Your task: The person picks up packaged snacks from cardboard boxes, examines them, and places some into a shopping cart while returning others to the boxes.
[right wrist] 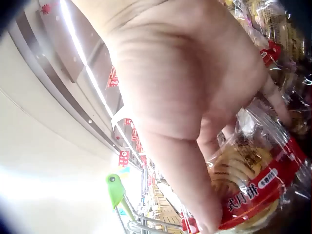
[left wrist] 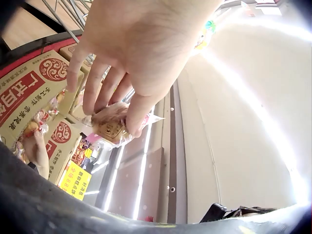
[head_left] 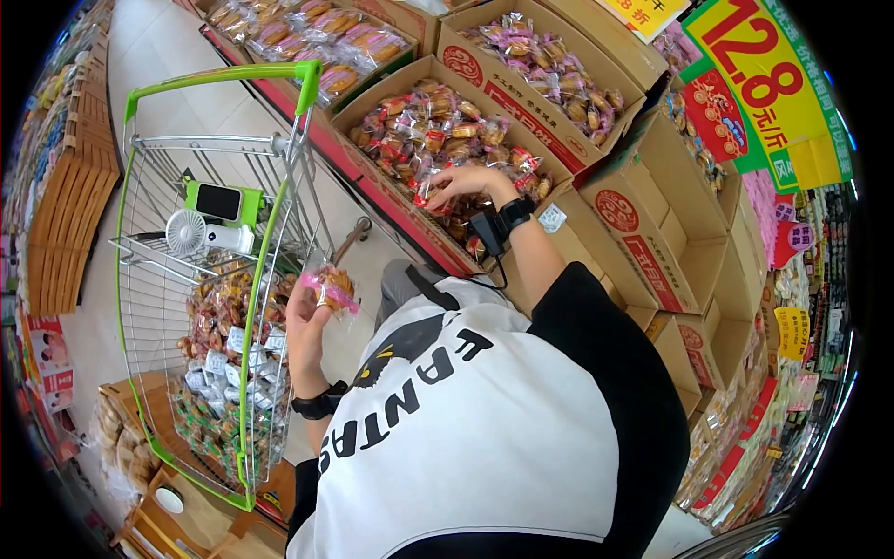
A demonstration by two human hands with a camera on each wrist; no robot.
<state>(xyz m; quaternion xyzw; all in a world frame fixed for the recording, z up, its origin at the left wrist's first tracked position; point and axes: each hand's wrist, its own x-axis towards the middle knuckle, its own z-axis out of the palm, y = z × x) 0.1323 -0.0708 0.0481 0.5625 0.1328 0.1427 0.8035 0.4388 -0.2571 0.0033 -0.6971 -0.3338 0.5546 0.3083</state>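
My left hand (head_left: 305, 337) pinches a pink-wrapped mooncake (head_left: 332, 287) in clear film between thumb and fingers, beside the shopping cart's right side. In the left wrist view that mooncake's brown top shows past the thumb. My right hand (head_left: 473, 181) is down in a cardboard box heaped with red-wrapped mooncakes (head_left: 419, 126). In the right wrist view, its thumb and fingers are curled on a mooncake with a red printed band (right wrist: 243, 195); other clear wrappers lie close around the fingers.
The green-handled cart (head_left: 223, 74) holds bags of wrapped sweets, with a white fan (head_left: 186, 231) and a phone (head_left: 218, 201) on its upper seat. More boxes of pink-wrapped mooncakes (head_left: 549, 74) stand behind. Cardboard boxes (head_left: 643, 210) line the right, under a yellow-green price sign (head_left: 768, 84).
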